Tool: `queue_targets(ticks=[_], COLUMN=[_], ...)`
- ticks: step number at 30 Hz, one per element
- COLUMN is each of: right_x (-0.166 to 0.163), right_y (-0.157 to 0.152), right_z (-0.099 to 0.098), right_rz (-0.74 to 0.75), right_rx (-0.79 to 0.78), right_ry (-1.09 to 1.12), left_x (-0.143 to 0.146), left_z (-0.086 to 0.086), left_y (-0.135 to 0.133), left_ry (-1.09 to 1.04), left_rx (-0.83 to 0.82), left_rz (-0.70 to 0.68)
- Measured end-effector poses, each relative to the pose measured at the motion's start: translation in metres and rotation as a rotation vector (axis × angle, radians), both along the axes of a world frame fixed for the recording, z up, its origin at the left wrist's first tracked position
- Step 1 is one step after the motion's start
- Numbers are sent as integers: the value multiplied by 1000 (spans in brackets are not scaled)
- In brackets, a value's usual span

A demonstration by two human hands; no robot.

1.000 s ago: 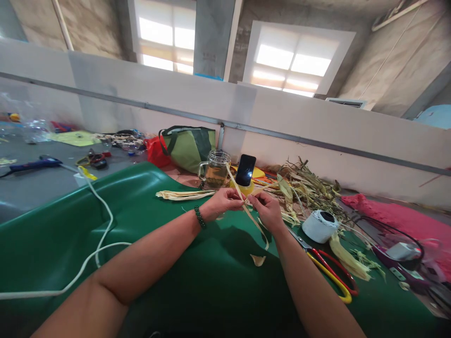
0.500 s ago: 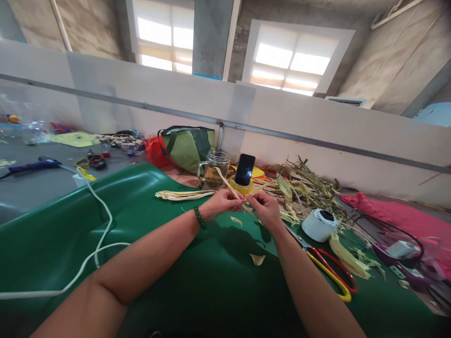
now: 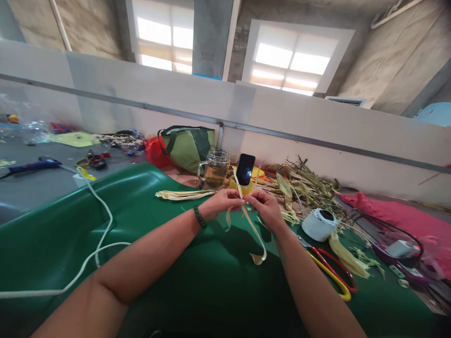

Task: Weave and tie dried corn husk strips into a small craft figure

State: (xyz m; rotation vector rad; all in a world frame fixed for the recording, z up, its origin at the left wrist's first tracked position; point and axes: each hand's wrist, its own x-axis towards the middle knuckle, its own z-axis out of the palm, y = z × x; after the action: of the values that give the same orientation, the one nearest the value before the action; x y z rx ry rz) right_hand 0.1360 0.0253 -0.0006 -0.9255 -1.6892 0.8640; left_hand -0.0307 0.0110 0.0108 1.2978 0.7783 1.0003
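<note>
My left hand [image 3: 222,203] and my right hand [image 3: 267,208] meet over a green mat [image 3: 148,244], fingertips pinched together on pale corn-husk strips [image 3: 251,220]. One strip rises toward the phone, another hangs down in a long curve to the mat, a shorter one dangles under my left hand. A green bead bracelet [image 3: 198,217] circles my left wrist. A small husk scrap [image 3: 256,259] lies on the mat below the hands.
Red-and-yellow scissors [image 3: 329,271] and a white tape roll [image 3: 319,225] lie right of my right arm. A pile of dried husks [image 3: 306,188], a glass mug [image 3: 214,170], a phone [image 3: 244,170] and a green bag [image 3: 186,145] stand behind. A white cable [image 3: 95,244] crosses the mat at left.
The strips have shifted between my fingers: a long strip now hangs down to the mat again and a short one dangles by my left hand. Both hands stay in place.
</note>
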Motion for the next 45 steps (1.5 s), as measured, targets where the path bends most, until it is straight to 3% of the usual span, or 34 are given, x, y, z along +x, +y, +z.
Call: queue_targets(ticks=[15, 27, 34, 45], right_x=[-1, -3, -4, 2], right_y=[1, -3, -3, -2], right_z=[-3, 2, 1, 0], right_rz=[-35, 47, -41, 11], right_rx=[65, -33, -26, -39], right_ry=[-60, 33, 41, 37], left_x=[-1, 0, 2, -1], left_z=[-4, 1, -5, -6], left_y=[3, -1, 3, 5], left_ry=[-69, 4, 99, 10], left_rx=[-21, 105, 174, 170], left_rz=[-41, 28, 143, 54])
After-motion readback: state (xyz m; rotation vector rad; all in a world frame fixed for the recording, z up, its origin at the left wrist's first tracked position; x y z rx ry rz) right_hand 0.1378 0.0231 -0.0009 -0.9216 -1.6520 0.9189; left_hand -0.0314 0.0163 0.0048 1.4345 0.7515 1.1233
